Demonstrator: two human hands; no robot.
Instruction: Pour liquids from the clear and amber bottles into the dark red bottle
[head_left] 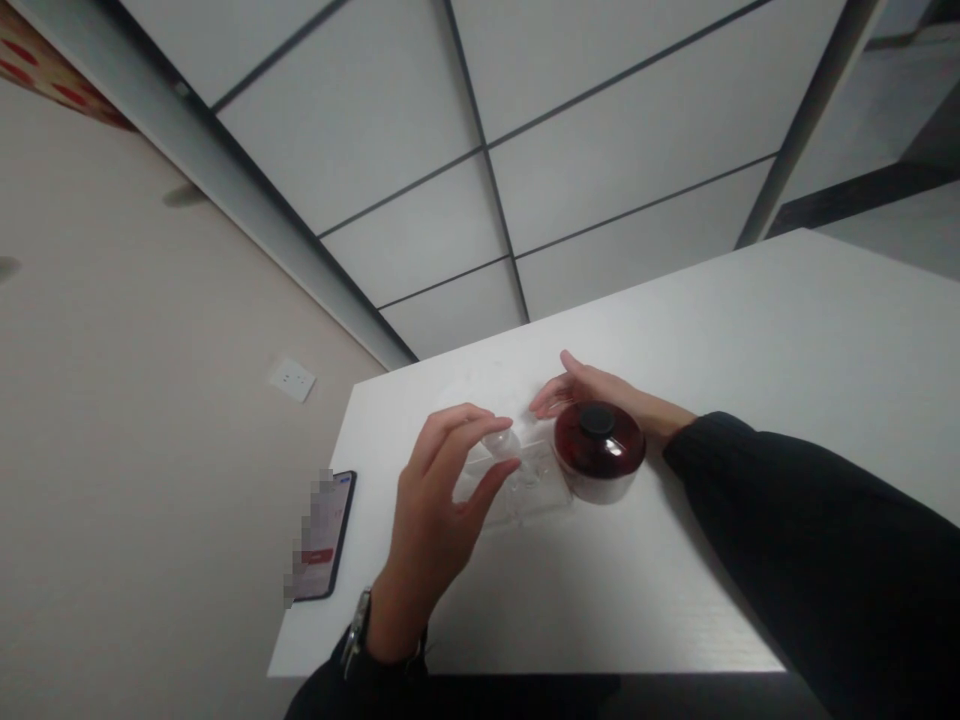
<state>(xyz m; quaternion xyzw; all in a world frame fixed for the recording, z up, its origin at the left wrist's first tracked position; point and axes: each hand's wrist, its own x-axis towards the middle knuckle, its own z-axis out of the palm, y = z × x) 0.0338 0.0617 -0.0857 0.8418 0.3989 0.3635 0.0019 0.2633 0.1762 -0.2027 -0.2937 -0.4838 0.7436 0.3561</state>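
My left hand (439, 500) hovers over a clear plastic tray (534, 490) on the white table (750, 350). Its thumb and fingers pinch a small clear plastic piece (501, 440) just above the tray. My right hand (600, 390) lies on the table behind a round dark-red lidded bowl (600, 450) with a black knob. Its fingers reach left toward the tray's far edge and nothing shows in its grip. The bowl stands right of the tray, touching or almost touching it.
A smartphone (322, 535) with its screen lit lies at the table's left edge. A wall with a white socket (292, 379) is close on the left. Tiled floor lies beyond the table's far edge.
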